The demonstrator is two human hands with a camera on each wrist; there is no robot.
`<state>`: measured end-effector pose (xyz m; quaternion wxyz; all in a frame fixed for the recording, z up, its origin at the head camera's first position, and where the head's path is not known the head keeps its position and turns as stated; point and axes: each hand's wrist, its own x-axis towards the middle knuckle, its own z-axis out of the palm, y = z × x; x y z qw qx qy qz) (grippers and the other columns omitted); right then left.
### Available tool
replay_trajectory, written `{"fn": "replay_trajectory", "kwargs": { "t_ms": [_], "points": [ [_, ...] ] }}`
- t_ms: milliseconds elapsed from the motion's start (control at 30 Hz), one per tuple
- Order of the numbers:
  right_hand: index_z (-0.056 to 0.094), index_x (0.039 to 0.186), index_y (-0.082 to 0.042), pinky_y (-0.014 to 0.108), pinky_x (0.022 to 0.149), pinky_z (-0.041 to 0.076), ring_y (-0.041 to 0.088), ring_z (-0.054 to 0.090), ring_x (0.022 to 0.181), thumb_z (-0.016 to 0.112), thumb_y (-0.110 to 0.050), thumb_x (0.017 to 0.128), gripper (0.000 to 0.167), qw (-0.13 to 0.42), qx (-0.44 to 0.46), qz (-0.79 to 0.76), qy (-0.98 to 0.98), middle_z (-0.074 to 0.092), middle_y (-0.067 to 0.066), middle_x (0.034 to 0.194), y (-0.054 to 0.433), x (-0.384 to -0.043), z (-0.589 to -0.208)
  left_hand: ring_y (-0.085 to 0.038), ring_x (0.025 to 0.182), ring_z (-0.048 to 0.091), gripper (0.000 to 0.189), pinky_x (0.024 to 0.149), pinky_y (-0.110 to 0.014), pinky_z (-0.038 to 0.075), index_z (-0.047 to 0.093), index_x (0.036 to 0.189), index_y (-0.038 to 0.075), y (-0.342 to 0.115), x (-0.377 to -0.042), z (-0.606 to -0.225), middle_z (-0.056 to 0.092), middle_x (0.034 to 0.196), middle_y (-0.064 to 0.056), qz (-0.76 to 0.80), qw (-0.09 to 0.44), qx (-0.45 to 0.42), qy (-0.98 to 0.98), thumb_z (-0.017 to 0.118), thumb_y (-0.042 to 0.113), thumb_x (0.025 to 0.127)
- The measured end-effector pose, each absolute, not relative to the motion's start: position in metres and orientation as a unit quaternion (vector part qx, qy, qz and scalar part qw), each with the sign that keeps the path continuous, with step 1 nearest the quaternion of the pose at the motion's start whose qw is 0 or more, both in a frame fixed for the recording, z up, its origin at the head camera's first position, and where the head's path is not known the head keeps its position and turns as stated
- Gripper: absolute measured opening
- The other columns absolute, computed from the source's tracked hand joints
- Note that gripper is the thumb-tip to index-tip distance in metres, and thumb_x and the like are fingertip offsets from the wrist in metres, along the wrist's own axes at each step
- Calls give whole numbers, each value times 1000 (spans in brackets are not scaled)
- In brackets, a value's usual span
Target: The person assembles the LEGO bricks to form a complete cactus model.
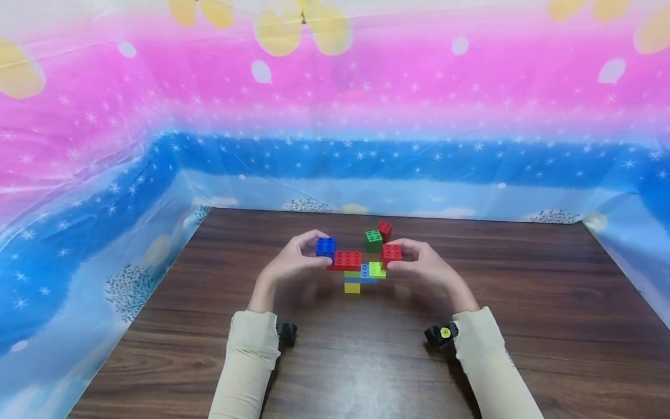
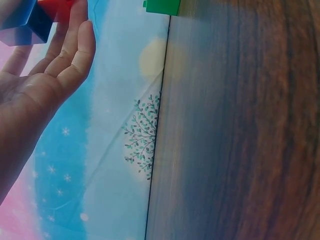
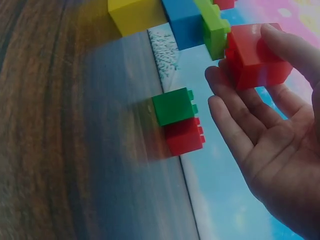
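My left hand (image 1: pixel 294 257) pinches a blue brick (image 1: pixel 325 247) between thumb and fingers, at the left end of a long red brick (image 1: pixel 348 259). That red brick tops a small stack with a blue layer (image 1: pixel 368 279) and a yellow brick (image 1: pixel 352 288) at its foot. On the stack's right side sits a lime brick (image 1: pixel 377 269). My right hand (image 1: pixel 425 263) holds a square red brick (image 2: pixel 55 9) (image 3: pixel 257 55) by its sides, close to the lime brick; I cannot tell whether the two are joined.
Behind the stack, a green brick (image 1: pixel 373 240) and another red brick (image 1: pixel 384 230) stand side by side on the brown wooden table (image 1: pixel 361 361). A patterned pink and blue cloth (image 1: pixel 335 157) rises along the table's back and sides.
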<state>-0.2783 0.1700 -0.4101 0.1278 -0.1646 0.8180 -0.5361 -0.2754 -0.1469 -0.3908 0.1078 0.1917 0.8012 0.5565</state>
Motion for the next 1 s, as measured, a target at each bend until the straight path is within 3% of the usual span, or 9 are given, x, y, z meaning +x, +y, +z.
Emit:
{"fn": "replay_trajectory", "kwargs": {
  "t_ms": [467,1000],
  "points": [
    [55,134,-16,39,92,56,22,65,107,75,-31,85,55,167,-152,-571,789,62,14,128,168,-276,-413,-26,104,62,36,93,-48,53,55,120,10,-147,-275,-392,63,117,-18,559,113,192,798,70,15,88],
    [58,131,-10,33,87,57,21,67,103,74,-29,86,51,123,-167,-554,806,65,16,124,166,-272,-417,-22,94,64,28,85,-37,55,54,111,8,-145,-276,-390,66,102,-11,574,112,209,784,69,11,87]
  ]
}}
